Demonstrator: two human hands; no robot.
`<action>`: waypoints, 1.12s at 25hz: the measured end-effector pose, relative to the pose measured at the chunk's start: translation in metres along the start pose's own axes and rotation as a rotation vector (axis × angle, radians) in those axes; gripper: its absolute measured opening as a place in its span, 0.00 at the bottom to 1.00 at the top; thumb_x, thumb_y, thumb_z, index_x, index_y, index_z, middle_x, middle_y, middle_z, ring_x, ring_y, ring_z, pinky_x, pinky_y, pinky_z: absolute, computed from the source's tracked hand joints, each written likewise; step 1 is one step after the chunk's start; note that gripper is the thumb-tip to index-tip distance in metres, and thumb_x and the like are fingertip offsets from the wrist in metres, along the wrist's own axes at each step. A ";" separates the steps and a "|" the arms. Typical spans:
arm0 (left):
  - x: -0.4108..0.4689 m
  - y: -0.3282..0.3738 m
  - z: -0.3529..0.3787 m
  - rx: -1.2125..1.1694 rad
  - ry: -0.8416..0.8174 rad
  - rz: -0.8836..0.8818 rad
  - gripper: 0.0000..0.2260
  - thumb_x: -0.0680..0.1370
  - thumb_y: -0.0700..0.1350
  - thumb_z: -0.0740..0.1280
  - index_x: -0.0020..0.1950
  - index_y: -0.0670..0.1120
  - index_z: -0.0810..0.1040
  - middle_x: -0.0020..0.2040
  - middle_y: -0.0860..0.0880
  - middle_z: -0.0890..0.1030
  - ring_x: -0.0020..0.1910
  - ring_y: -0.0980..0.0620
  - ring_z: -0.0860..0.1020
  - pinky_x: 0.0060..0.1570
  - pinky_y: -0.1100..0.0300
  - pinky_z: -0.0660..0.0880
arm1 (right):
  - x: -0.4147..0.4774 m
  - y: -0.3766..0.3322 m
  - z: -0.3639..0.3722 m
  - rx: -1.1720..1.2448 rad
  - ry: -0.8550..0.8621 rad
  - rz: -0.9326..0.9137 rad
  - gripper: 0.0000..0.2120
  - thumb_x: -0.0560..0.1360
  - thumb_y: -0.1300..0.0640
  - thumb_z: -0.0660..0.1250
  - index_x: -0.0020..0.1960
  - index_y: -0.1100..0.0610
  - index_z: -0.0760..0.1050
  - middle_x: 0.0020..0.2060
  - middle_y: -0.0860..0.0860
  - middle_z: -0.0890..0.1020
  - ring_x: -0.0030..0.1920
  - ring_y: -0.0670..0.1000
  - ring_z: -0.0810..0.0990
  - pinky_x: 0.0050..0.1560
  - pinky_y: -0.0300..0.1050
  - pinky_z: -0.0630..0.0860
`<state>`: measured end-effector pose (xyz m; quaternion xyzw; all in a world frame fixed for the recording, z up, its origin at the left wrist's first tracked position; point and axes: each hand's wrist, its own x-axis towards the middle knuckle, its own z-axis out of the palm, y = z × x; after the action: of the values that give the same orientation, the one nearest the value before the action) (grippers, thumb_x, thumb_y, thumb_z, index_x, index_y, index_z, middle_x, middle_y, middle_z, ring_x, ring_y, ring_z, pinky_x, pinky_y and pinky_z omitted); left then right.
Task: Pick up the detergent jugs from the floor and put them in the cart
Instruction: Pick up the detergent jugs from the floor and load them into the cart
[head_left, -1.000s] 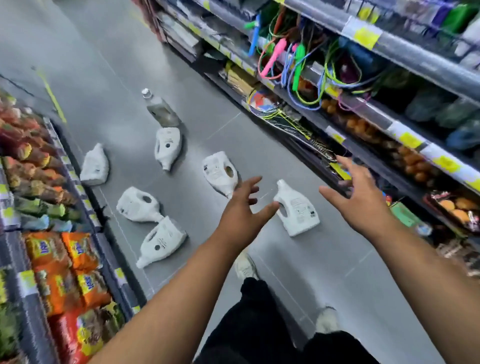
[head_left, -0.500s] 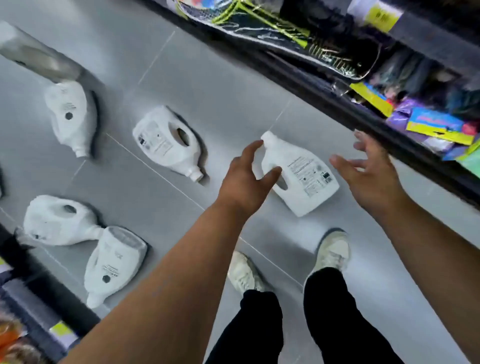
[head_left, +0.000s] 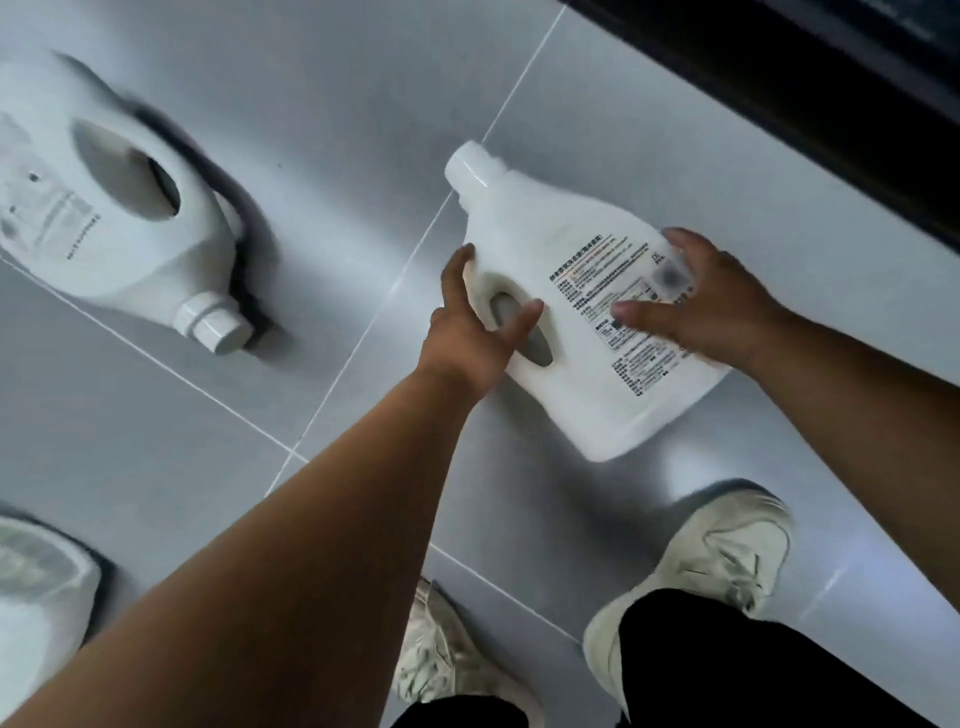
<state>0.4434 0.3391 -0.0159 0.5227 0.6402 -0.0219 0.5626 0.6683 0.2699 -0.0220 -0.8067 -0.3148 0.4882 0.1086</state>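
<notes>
Nearest the camera, two pale canvas sneakers (head_left: 727, 551) below black trouser legs (head_left: 737, 670) stand on the glossy grey tiled floor (head_left: 363, 104). Both bare forearms reach forward and down from the lower edge of the view, the left one running diagonally up from the bottom-left corner, the right one coming in from the right edge.

Between the hands lies the white plastic detergent jug with a printed black-text label (head_left: 587, 332), on its side on the floor, its base toward the feet and its white screw cap pointing away, up and left. The left hand (head_left: 470, 332) sits at the jug's handle side: the thumb lies across the grey handle opening while the other fingers (head_left: 454, 270) curve around the outer edge of the handle, loosely closing on it. The right hand (head_left: 711, 306) lies flat on the label face, fingers spread, with the thumb pointing left over the text and the fingertips at the jug's far edge.

Farther left, a second white handled detergent jug (head_left: 119, 218) lies on its side, cap toward the viewer, well apart from the first. A third white jug (head_left: 36, 587) shows partly at the lower-left edge. At the top right runs the dark base of a shelving unit (head_left: 831, 104).
</notes>
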 end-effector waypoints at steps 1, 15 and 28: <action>0.008 -0.005 0.004 -0.055 0.008 -0.008 0.42 0.73 0.59 0.73 0.77 0.63 0.48 0.61 0.51 0.73 0.58 0.49 0.74 0.55 0.59 0.69 | 0.009 0.001 0.000 -0.036 -0.077 0.013 0.54 0.55 0.35 0.78 0.75 0.40 0.55 0.67 0.47 0.70 0.62 0.53 0.74 0.61 0.49 0.71; -0.059 0.028 -0.025 -0.221 -0.040 0.098 0.46 0.68 0.51 0.80 0.74 0.64 0.52 0.62 0.56 0.76 0.56 0.51 0.80 0.45 0.48 0.83 | -0.091 -0.012 -0.015 0.291 -0.059 -0.088 0.51 0.52 0.37 0.78 0.71 0.36 0.60 0.59 0.37 0.77 0.55 0.35 0.75 0.45 0.29 0.71; -0.410 0.295 -0.197 -0.011 -0.110 0.422 0.47 0.69 0.54 0.79 0.77 0.62 0.50 0.67 0.57 0.74 0.63 0.53 0.75 0.59 0.52 0.77 | -0.481 -0.212 -0.207 0.498 0.250 -0.124 0.50 0.52 0.37 0.78 0.71 0.38 0.61 0.56 0.37 0.78 0.57 0.45 0.77 0.55 0.40 0.72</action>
<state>0.4374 0.3297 0.5258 0.6398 0.4853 0.0714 0.5916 0.6042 0.1673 0.5300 -0.7883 -0.2182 0.4396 0.3712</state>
